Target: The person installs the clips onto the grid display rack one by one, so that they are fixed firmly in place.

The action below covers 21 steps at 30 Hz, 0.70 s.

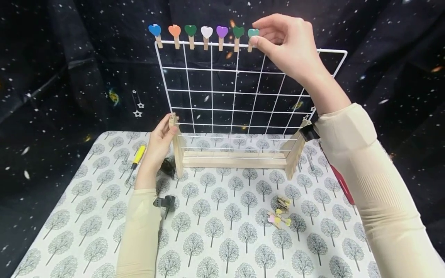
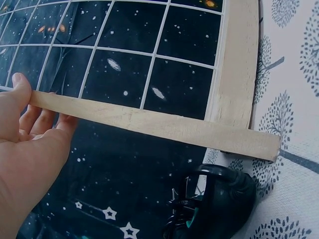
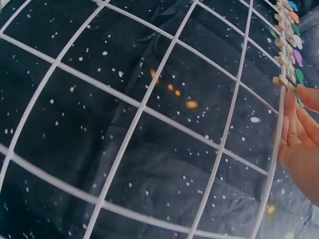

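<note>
A white wire grid (image 1: 211,92) stands upright in a wooden base (image 1: 234,159). Along its top rail sits a row of several small clothespins with heart tops, among them a blue one (image 1: 155,31), a white one (image 1: 206,33) and a purple one (image 1: 221,33). At the right end of that row my right hand (image 1: 290,46) pinches a teal heart clothespin (image 1: 253,33) between thumb and fingers, at the rail. My left hand (image 1: 160,144) grips the upper end of the left wooden upright (image 2: 149,122), thumb on one side and fingers on the other.
Loose heart clothespins (image 1: 278,220) lie on the tree-patterned tablecloth (image 1: 222,231) at front right. A yellow-handled screwdriver (image 1: 139,154) is left of my left forearm. Behind that wrist sits a glossy black object (image 2: 219,199). A red object (image 1: 342,183) lies by the right edge.
</note>
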Tool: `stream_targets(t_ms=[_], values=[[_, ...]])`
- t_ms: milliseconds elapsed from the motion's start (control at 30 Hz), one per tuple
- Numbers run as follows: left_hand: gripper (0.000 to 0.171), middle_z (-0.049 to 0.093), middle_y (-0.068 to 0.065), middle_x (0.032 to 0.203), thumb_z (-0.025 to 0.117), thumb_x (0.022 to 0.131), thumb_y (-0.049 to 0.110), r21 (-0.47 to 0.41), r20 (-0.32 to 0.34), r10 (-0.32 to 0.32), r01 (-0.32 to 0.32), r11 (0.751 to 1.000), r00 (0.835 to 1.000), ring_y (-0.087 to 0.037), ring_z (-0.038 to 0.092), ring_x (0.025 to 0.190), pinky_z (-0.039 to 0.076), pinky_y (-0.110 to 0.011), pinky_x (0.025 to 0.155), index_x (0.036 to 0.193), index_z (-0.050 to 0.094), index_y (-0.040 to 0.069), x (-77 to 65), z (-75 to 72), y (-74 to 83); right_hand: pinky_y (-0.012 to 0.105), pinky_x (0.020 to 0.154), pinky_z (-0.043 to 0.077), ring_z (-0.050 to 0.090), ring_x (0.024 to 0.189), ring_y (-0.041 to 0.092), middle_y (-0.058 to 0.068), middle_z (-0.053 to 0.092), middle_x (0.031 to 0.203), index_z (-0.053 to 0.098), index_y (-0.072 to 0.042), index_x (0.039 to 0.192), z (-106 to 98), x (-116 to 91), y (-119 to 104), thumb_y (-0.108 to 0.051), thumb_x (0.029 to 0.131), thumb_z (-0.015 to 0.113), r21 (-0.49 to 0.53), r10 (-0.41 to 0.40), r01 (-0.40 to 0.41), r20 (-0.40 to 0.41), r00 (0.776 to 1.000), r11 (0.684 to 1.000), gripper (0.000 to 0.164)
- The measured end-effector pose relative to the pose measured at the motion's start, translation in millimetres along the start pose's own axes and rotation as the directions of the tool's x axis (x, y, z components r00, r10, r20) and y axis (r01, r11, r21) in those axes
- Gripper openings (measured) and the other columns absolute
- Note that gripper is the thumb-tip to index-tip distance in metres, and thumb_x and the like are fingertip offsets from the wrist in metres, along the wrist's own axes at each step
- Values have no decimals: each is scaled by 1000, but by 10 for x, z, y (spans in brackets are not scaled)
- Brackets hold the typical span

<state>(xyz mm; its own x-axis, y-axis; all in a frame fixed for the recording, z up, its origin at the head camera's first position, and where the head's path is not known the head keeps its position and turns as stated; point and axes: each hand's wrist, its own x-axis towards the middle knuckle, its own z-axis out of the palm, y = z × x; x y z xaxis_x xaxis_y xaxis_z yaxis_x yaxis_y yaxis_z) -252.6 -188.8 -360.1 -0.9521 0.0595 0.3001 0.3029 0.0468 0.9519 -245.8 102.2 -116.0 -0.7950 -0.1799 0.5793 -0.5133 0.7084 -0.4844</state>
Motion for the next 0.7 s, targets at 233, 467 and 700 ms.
stream_targets(t_ms=[233, 467, 700], values=[[49, 38, -5, 135, 49, 88, 25, -13, 8, -5, 5, 1000, 1000, -13, 35, 124, 25, -31, 106, 134, 32, 23, -56, 45, 129, 13, 71, 46, 56, 72, -2, 3, 66, 88, 64, -8, 100, 5, -384, 245, -19, 79, 63, -55, -303, 298, -181, 936, 953, 23], [50, 38, -6, 135, 49, 88, 25, -18, 21, 1, 0, 1000, 1000, -14, 33, 125, 23, -33, 106, 135, 31, 22, -53, 62, 172, 15, 73, 48, 59, 77, 11, 5, 65, 89, 64, -1, 94, 212, -1279, 783, 4, 71, 64, 56, -523, 524, -38, 852, 850, 23], [49, 40, -3, 134, 49, 88, 26, -15, 16, 4, -4, 1000, 1000, -13, 34, 124, 24, -32, 106, 134, 33, 23, -21, 57, 150, 18, 65, 50, 56, 71, 9, 0, 62, 83, 61, -7, 97, 542, -2272, 1539, 2, 69, 64, 35, -376, 379, 236, 896, 925, 29]])
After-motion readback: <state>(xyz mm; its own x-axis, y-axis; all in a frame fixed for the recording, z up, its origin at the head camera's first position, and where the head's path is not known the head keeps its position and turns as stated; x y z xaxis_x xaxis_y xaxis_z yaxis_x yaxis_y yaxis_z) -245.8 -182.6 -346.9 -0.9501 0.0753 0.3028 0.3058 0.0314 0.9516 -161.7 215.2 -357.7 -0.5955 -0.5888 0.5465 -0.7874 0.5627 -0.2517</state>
